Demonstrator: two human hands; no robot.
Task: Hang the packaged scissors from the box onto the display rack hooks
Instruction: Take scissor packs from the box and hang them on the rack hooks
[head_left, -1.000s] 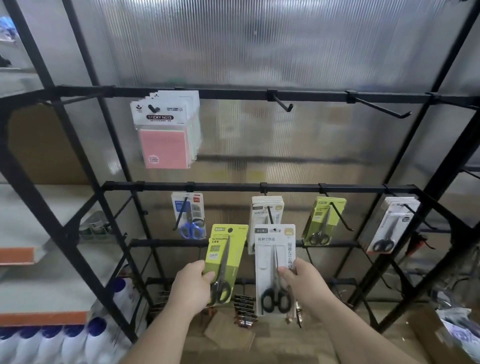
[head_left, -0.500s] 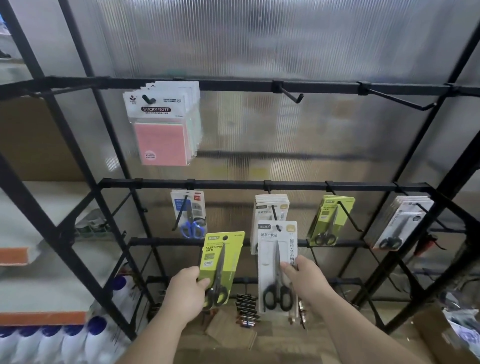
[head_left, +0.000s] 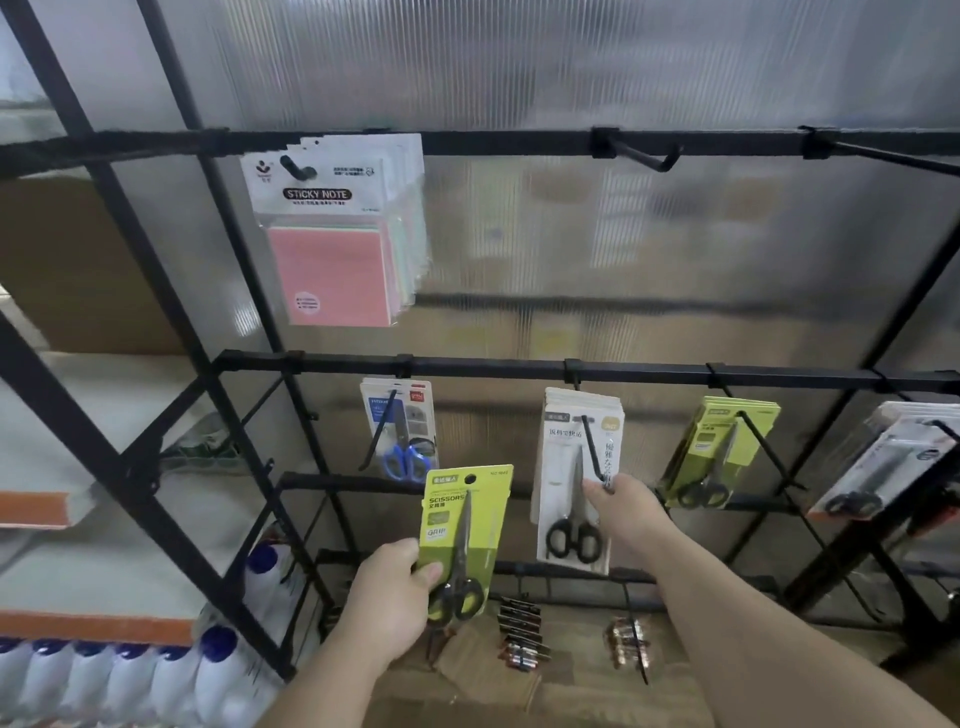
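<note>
Up from below the middle rail, the right hand had carried the white scissors pack to the hook, where it now sat in front of the matching white packs, the wire passing through its top. The black display rack filled the view before a ribbed translucent wall. A row of white bottles with blue caps stood on the shelf at lower left. Sticky note packs hung from the top rail. Along the middle rail hung a blue-handled scissors pack, a stack of green scissors packs and, at the far right, grey scissors packs. The right hand pinched the white pack's right edge beside the hook tip, thumb on the front. The left hand held a green scissors pack upright below the rail, thumb pressed over the handles, the fingers wrapped behind.
</note>
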